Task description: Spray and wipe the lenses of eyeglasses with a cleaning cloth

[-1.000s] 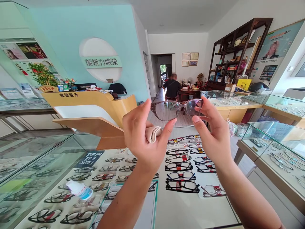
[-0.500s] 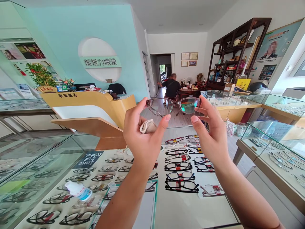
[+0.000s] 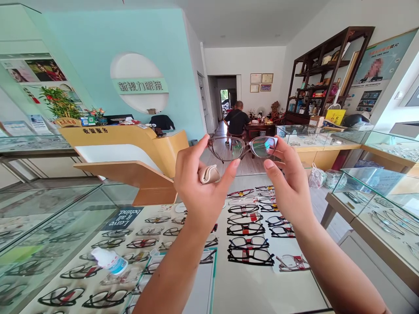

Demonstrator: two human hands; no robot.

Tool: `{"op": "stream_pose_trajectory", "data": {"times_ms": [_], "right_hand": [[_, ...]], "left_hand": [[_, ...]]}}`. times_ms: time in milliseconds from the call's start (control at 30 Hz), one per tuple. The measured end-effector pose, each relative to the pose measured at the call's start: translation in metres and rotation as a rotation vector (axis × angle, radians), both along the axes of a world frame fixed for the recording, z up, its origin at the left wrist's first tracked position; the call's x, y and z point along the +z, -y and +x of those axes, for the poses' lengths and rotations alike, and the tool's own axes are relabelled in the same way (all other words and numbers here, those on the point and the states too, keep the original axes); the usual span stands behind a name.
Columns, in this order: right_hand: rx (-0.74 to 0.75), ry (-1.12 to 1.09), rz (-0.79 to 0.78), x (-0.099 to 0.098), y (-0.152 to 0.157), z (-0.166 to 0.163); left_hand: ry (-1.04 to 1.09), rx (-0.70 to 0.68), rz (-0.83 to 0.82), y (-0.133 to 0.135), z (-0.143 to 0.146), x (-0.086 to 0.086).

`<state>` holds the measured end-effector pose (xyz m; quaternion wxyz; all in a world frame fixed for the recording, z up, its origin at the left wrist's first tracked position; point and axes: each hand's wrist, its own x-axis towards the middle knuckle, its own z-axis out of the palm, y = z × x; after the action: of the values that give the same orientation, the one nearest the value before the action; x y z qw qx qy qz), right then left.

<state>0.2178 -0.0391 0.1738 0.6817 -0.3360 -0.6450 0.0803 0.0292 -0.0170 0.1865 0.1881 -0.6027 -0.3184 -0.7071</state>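
Observation:
A pair of eyeglasses point(image 3: 248, 144) with a dark translucent frame is raised above the display counter, lenses facing me. My left hand point(image 3: 203, 188) grips its left end between thumb and index finger. A folded beige cloth point(image 3: 210, 174) is tucked in that same palm. At the right end, my right hand point(image 3: 290, 185) pinches the frame with the thumb below and the fingers behind; part of those fingers is hidden. Bluish-green reflections show on the right lens. The temples point away from me and are mostly out of sight.
Below lies a glass counter with rows of spectacle frames point(image 3: 246, 229). A white bottle point(image 3: 109, 261) with a blue label stands at the left, near a pale tray point(image 3: 196, 288). Further off are a yellow reception desk point(image 3: 124, 139), more glass cases point(image 3: 386, 196) and a seated person point(image 3: 238, 120).
The eyeglasses and my left hand have shifted slightly right, and the glasses have turned a little. The seated person's arm, stretched out before, is now lowered.

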Motion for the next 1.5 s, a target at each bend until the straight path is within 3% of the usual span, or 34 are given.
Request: {"op": "stream_pose_trajectory", "data": {"times_ms": [233,500,667,967,1167,1367,1500], "right_hand": [[0.051,-0.014,-0.042,-0.001,-0.002,0.002],[-0.051,0.011,0.104,0.003,0.008,-0.002],[-0.059,-0.003,0.102,0.004,0.012,-0.002],[-0.128,-0.033,0.157,0.01,0.019,-0.004],[-0.088,-0.068,0.163,0.012,0.019,-0.005],[0.051,-0.214,0.049,0.01,0.008,-0.001],[0.14,-0.279,-0.018,0.009,0.0,0.003]], "left_hand": [[-0.021,0.076,0.048,0.005,0.0,0.002],[0.042,-0.083,-0.019,-0.009,0.0,-0.003],[0.074,-0.183,0.006,-0.015,0.002,-0.005],[0.05,-0.34,-0.158,-0.021,-0.001,-0.006],[0.035,-0.31,-0.112,-0.022,0.001,-0.007],[0.03,-0.134,0.033,-0.015,0.004,-0.009],[0.009,-0.092,0.111,-0.008,0.002,-0.012]]}}
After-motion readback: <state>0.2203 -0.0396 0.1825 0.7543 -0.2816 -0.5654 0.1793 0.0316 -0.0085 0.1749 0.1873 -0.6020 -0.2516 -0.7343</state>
